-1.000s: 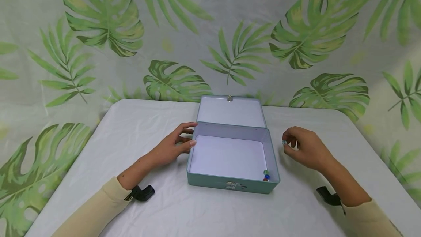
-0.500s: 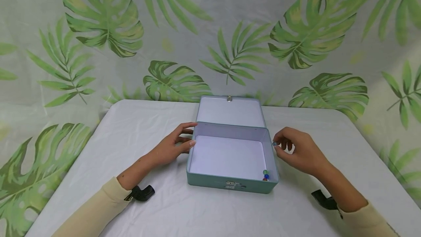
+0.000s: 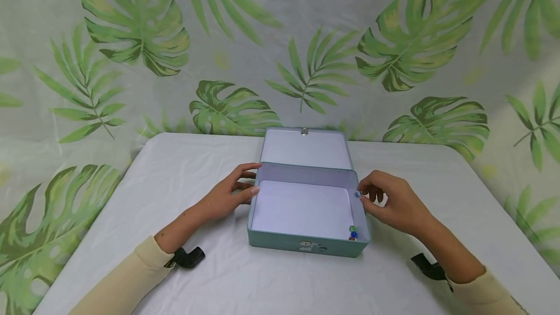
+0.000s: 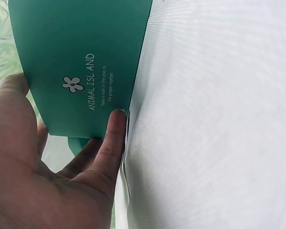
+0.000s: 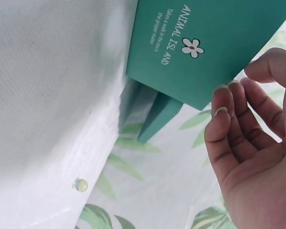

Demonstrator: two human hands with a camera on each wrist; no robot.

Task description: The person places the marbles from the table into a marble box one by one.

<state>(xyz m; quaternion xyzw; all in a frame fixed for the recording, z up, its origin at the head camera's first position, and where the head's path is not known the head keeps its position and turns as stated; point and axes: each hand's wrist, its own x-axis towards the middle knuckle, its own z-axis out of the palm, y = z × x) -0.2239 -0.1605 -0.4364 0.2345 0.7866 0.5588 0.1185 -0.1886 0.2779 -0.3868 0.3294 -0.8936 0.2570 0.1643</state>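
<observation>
An open green tin box [image 3: 308, 240] stands on the table, its lid tipped back behind it. My left hand [image 3: 225, 196] rests against the box's left side, fingers fairly straight; the left wrist view shows fingers [image 4: 112, 143] touching the printed side wall. Between thumb and index finger, my right hand [image 3: 389, 199] pinches a small bluish marble [image 3: 358, 194] at the box's right rim. In the right wrist view that marble is hidden behind the right hand [image 5: 257, 138]. Inside the box's front right corner lie a green marble [image 3: 352, 228], a blue marble [image 3: 354, 234] and a red marble [image 3: 352, 238].
A clear yellowish marble [image 5: 80, 184] lies on the white tablecloth [image 5: 43, 109] near the table's edge, seen only in the right wrist view. Leaf-patterned cloth [image 3: 315, 81] hangs behind the table.
My right hand has moved left with the marble, from beside the box to its right rim. My left hand has stayed at the box's left side.
</observation>
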